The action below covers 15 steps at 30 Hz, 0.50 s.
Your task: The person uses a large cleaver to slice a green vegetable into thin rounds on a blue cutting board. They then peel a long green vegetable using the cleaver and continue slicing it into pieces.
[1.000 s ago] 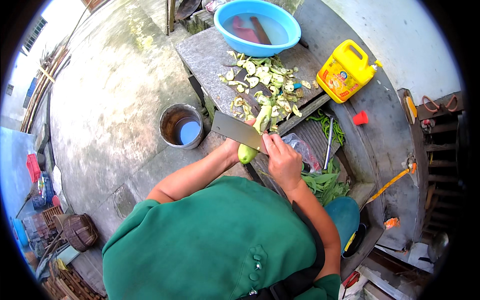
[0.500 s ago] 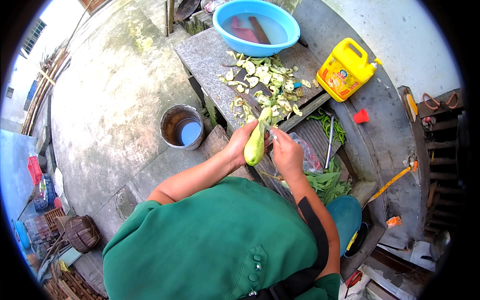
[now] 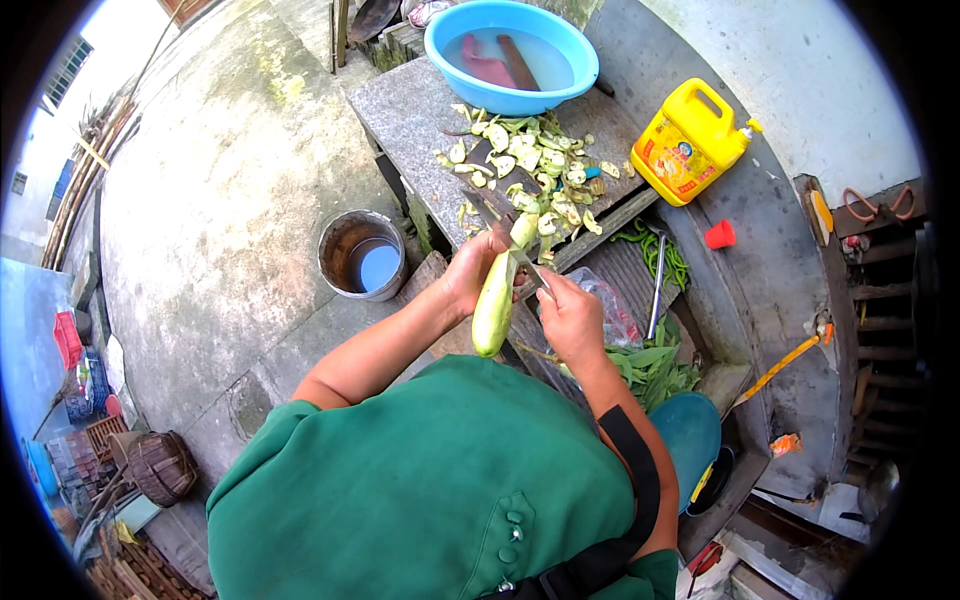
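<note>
The left hand (image 3: 470,272) gripped a long pale-green gourd (image 3: 496,300), fingers wrapped round its upper half; the right hand (image 3: 570,318) clasped a knife (image 3: 510,235), blade just beside the left fingers against the gourd's top.

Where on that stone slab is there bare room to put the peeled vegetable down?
The stone slab is bare along its left part, between the blue basin and the peel scraps. The middle and right are crowded with scraps.
</note>
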Each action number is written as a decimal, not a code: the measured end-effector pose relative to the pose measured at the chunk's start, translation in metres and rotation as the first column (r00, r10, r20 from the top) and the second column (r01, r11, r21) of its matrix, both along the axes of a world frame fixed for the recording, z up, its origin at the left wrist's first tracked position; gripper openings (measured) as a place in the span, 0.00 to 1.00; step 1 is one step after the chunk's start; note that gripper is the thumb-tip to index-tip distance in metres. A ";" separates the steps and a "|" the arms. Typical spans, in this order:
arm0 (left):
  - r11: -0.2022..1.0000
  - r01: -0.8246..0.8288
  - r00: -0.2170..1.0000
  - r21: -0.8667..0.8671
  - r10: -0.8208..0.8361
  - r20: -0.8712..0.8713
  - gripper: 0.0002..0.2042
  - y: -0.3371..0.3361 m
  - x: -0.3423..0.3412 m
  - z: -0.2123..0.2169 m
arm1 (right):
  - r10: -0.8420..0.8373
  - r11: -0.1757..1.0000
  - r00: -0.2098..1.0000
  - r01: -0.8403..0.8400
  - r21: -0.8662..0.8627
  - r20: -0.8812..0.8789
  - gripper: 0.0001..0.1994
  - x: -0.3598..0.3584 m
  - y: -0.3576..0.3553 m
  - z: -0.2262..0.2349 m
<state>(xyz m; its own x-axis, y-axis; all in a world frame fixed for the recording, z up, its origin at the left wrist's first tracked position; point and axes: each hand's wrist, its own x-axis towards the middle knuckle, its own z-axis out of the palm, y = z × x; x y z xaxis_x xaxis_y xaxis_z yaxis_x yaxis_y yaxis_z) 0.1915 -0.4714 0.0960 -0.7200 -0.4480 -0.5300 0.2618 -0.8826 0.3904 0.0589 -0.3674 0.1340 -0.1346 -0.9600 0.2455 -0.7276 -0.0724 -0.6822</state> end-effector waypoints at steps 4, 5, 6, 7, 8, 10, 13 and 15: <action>0.999 -0.039 0.999 -0.026 0.039 0.010 0.15 0.008 -0.006 0.010 | 0.028 0.997 0.958 -0.049 -0.066 -0.284 0.14 0.006 0.002 0.018; 0.999 -0.041 0.999 0.019 0.041 -0.030 0.16 0.008 -0.007 0.009 | 0.035 0.997 0.933 -0.059 -0.055 -0.358 0.14 0.006 0.003 0.021; 0.997 -0.040 0.997 0.063 0.045 -0.069 0.18 0.009 -0.009 0.007 | 0.042 0.996 0.917 -0.068 -0.054 -0.396 0.15 0.006 0.004 0.021; 0.994 -0.040 0.993 0.106 0.051 -0.108 0.20 0.008 -0.011 0.004 | 0.031 0.993 0.942 -0.066 -0.095 -0.334 0.15 0.004 0.004 0.018; 0.997 -0.040 0.994 0.065 0.046 -0.097 0.20 0.007 -0.009 0.002 | 0.023 0.989 0.963 -0.061 -0.135 -0.269 0.15 0.002 0.004 0.014; 0.992 -0.112 0.994 0.055 0.112 -0.009 0.19 0.004 -0.010 0.006 | -0.002 0.998 1.000 0.002 -0.064 0.004 0.13 0.000 0.008 0.008; 0.940 -0.328 0.942 0.090 0.333 -0.049 0.19 -0.006 -0.011 -0.005 | -0.238 0.962 0.876 0.152 0.227 0.420 0.09 -0.006 0.010 0.010; 0.904 -0.401 0.873 0.147 0.426 -0.237 0.17 -0.007 -0.012 0.000 | -0.305 0.941 0.728 0.129 0.314 0.615 0.09 -0.017 0.007 -0.004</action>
<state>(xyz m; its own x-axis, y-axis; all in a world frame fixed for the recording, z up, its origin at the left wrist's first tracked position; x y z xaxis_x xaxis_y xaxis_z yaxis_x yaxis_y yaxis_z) 0.1794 -0.4785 0.0958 -0.5959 -0.6936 -0.4047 0.6905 -0.6999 0.1828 0.0417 -0.3605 0.1298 -0.3873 -0.8986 -0.2061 -0.0790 0.2550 -0.9637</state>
